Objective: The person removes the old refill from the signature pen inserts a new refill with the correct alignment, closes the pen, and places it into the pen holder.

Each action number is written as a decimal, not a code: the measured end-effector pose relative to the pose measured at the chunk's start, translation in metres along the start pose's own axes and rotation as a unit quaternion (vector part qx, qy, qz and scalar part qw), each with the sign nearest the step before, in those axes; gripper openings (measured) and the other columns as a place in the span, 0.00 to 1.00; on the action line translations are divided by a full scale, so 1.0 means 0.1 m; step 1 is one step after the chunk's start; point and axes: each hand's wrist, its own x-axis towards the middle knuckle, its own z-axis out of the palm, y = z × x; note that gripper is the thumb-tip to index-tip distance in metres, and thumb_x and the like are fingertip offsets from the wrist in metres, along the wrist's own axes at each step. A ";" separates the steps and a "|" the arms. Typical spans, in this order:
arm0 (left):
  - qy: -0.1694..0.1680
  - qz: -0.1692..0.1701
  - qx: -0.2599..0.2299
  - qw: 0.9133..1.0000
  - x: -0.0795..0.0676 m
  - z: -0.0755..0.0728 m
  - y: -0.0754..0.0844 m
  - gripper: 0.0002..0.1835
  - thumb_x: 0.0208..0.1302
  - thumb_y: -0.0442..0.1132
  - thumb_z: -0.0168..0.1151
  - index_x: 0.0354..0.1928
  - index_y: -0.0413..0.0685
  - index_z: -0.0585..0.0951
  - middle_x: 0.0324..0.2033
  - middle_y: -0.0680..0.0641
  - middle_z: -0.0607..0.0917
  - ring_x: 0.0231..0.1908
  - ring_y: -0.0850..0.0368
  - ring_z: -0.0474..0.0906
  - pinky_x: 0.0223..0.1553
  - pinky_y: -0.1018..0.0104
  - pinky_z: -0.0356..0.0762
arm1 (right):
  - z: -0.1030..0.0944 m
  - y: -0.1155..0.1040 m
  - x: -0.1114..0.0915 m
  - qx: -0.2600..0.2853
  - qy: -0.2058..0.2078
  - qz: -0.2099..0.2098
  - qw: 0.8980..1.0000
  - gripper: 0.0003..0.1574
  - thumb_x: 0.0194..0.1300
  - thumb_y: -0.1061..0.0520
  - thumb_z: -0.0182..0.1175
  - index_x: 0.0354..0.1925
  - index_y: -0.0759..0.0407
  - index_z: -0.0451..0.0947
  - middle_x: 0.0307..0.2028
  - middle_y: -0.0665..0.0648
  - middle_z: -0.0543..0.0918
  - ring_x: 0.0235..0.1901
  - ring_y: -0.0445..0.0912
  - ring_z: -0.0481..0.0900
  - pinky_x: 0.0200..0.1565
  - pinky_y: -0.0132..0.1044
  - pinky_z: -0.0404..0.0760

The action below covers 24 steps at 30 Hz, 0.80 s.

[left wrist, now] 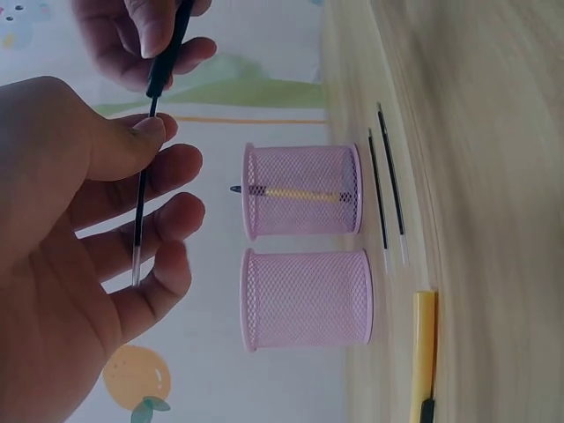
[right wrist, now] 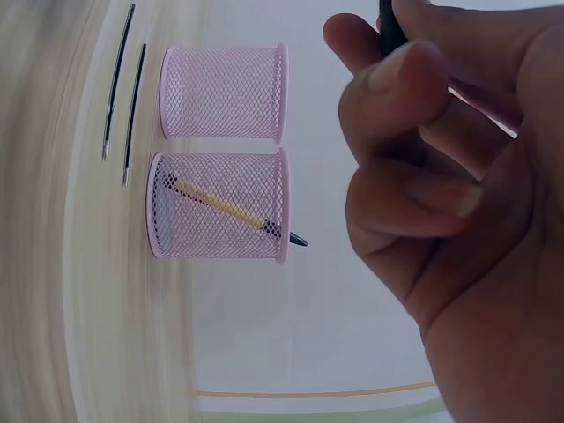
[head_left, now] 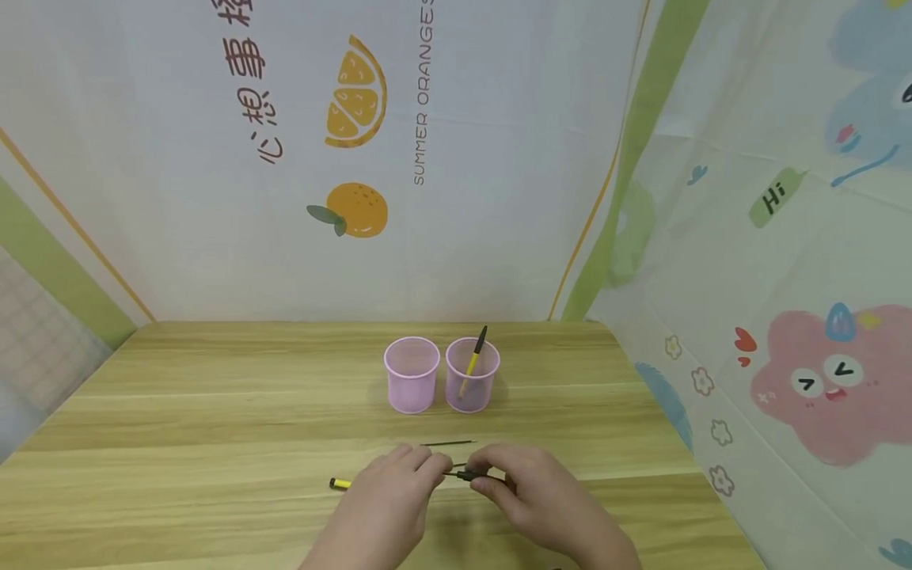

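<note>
My left hand point(head_left: 392, 499) pinches a slim dark pen refill point(left wrist: 139, 207) between thumb and fingers; its clear end lies across the lower fingers. The other end of the refill runs into a black pen grip section point(left wrist: 165, 63), which my right hand point(head_left: 530, 487) holds between thumb and fingertips. Both hands are close together above the wooden table, the two parts in line. Two more refills point(left wrist: 379, 189) lie side by side on the table beyond the hands. A yellow pen barrel point(left wrist: 424, 348) with a black end rests at the left, partly hidden by my left hand in the head view.
Two pink mesh cups point(head_left: 412, 393) stand side by side towards the back of the table point(head_left: 235, 404). A yellow and black pen point(head_left: 473, 362) leans in the right-hand cup point(head_left: 480, 396). Printed cloth point(head_left: 499, 237) hangs behind the table and along its right side.
</note>
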 end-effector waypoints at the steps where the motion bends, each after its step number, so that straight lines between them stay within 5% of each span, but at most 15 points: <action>1: -0.002 0.000 -0.007 1.000 0.00 0.01 0.00 0.18 0.49 0.28 0.68 0.39 0.57 0.79 0.34 0.62 0.81 0.37 0.64 0.77 0.37 0.71 0.77 | 0.00 0.00 0.00 -0.001 -0.001 0.000 1.000 0.05 0.68 0.52 0.62 0.42 0.46 0.80 0.36 0.39 0.84 0.26 0.27 0.68 0.30 0.20 0.73; 20: -0.013 -0.011 -0.049 0.999 0.03 -0.01 0.04 0.15 0.50 0.25 0.65 0.35 0.55 0.78 0.33 0.62 0.81 0.37 0.65 0.75 0.40 0.72 0.77 | -0.01 0.00 0.01 -0.027 0.005 -0.023 0.999 0.10 0.62 0.59 0.66 0.42 0.48 0.79 0.37 0.39 0.84 0.35 0.29 0.77 0.39 0.20 0.76; 24: -0.024 -0.017 -0.066 0.997 0.04 -0.01 0.05 0.11 0.58 0.28 0.64 0.36 0.55 0.78 0.33 0.61 0.81 0.38 0.64 0.77 0.41 0.71 0.78 | -0.01 -0.01 0.02 -0.024 0.005 -0.026 0.999 0.10 0.62 0.59 0.66 0.42 0.48 0.79 0.38 0.39 0.84 0.36 0.29 0.78 0.40 0.21 0.77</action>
